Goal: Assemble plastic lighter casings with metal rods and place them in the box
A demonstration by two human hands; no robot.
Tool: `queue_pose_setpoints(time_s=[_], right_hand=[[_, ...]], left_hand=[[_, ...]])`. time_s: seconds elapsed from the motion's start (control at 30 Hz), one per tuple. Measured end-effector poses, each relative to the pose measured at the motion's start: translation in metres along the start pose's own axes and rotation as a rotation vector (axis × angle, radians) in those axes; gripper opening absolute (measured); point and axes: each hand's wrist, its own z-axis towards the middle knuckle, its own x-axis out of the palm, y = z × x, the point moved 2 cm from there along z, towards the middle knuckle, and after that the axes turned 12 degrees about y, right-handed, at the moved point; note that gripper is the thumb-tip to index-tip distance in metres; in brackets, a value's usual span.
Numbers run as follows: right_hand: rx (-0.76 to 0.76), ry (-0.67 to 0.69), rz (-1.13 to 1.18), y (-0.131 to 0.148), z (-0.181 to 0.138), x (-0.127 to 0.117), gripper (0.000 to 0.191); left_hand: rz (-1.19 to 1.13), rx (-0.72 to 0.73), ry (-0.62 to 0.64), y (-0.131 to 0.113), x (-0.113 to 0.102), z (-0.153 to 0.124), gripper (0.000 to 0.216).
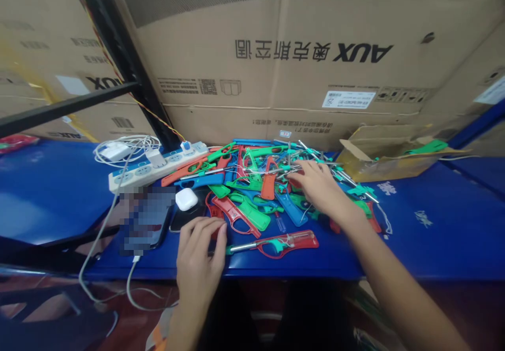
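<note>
My left hand (201,248) is closed with bent fingers at the tip end of an opened long-necked lighter, a red lighter half-shell (305,239) with a metal tube (244,247) and green inner parts. It lies flat along the table's front edge, its tip hidden by my fingers. My right hand (315,182) reaches into the heap at the back, fingers curled down among metal tubes and green pieces; what they pinch is hidden. Around it lie several loose casings, such as an orange half-shell (269,178), a green half-shell (252,211) and a blue half-shell (292,208).
A white power strip (160,166) with plugs and cables stands at the left. A phone (148,219) on a charging cable and a white earbud case (186,199) lie in front of it. An open carton (379,167) stands right, before large cardboard boxes (252,77).
</note>
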Motion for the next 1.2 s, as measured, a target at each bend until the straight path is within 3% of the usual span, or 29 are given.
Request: queue_pose_setpoints(time_s=[0.17,0.3,0.43,0.57,0.8,0.97,1.2], right_hand=[[-0.035,-0.085,0.108,-0.017,-0.004,-0.039,0.027],[0.073,-0.414,0.621,-0.035,-0.018,-0.074,0.027],[0.218,-0.617,0.836,-0.047,-0.023,-0.078,0.035],[0.245,-0.724,0.873,-0.058,-0.020,-0.079,0.037],[0.329,-0.734,1.173,-0.082,-0.022,-0.072,0.038],[0.372,-0.651,1.328,-0.091,-0.025,-0.042,0.046],[0.496,-0.496,1.414,-0.094,-0.031,0.002,0.042]], left_hand=[[-0.020,-0.001,0.023,0.002,-0.001,0.001,0.010],[-0.034,-0.018,0.034,0.003,-0.001,0.001,0.010],[-0.051,-0.035,0.042,0.003,0.000,0.000,0.010],[-0.051,-0.039,0.052,0.004,0.000,-0.001,0.011],[-0.047,-0.029,0.053,0.005,0.001,-0.001,0.010],[-0.046,-0.029,0.056,0.004,0.001,-0.001,0.010],[-0.050,-0.036,0.072,0.006,0.000,-0.002,0.010]])
